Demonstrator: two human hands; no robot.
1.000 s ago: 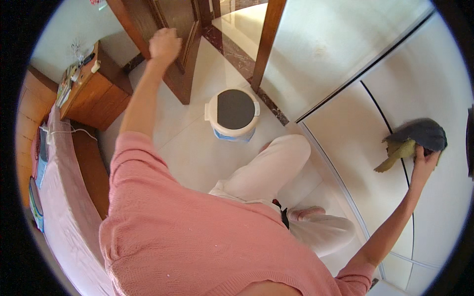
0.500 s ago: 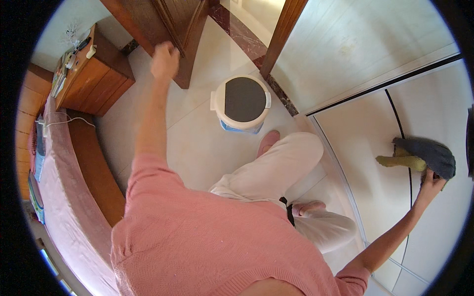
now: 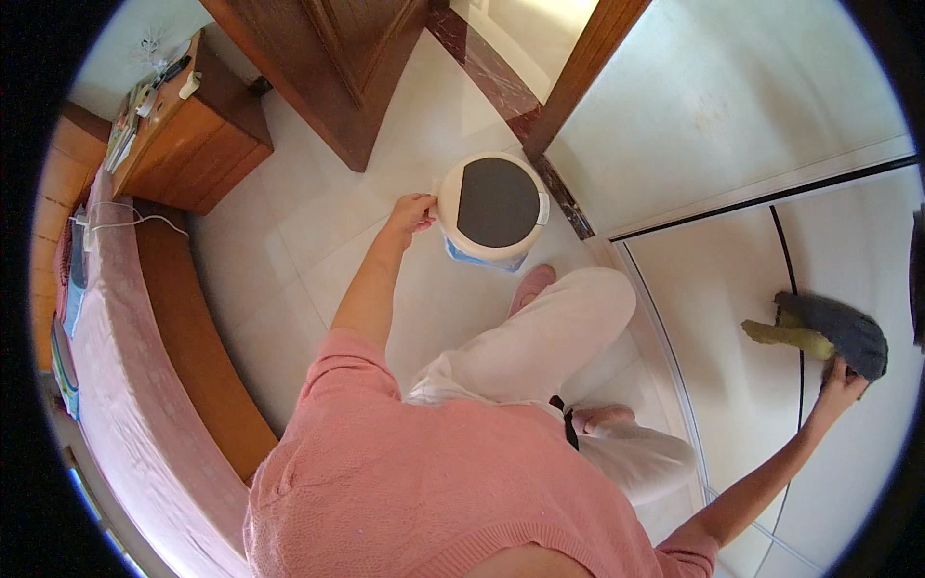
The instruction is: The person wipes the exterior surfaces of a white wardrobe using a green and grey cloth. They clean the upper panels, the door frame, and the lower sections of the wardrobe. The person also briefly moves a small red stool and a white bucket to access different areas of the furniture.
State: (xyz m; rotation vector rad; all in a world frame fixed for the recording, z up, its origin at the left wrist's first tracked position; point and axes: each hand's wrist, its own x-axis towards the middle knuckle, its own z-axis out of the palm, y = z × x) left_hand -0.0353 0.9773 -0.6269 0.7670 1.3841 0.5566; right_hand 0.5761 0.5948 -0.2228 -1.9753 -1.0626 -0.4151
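Observation:
A round cream trash can (image 3: 450, 214) with a dark lid panel (image 3: 499, 202) stands on the tiled floor, a blue bag edge showing below its rim. My left hand (image 3: 413, 213) is at the left side of the rim, its fingers closed on the side tab, which they mostly hide. Out to the right, my right hand (image 3: 841, 387) grips a bunched dark grey cloth (image 3: 846, 332) in front of the white cabinet panels. An olive-green cloth (image 3: 785, 336) sticks out leftward from the same bundle.
Beyond the can, a brown wooden door (image 3: 328, 77) stands ajar beside a dark marble threshold (image 3: 496, 72). White cabinet panels (image 3: 713, 279) run along the right. On the left are a bed with a pink cover (image 3: 135, 337) and a wooden nightstand (image 3: 198, 144) with small items on top.
My left hand has come away from the door's edge, moving right and toward me to the trash can's rim. My right hand still holds the cloths, slightly lower in the picture.

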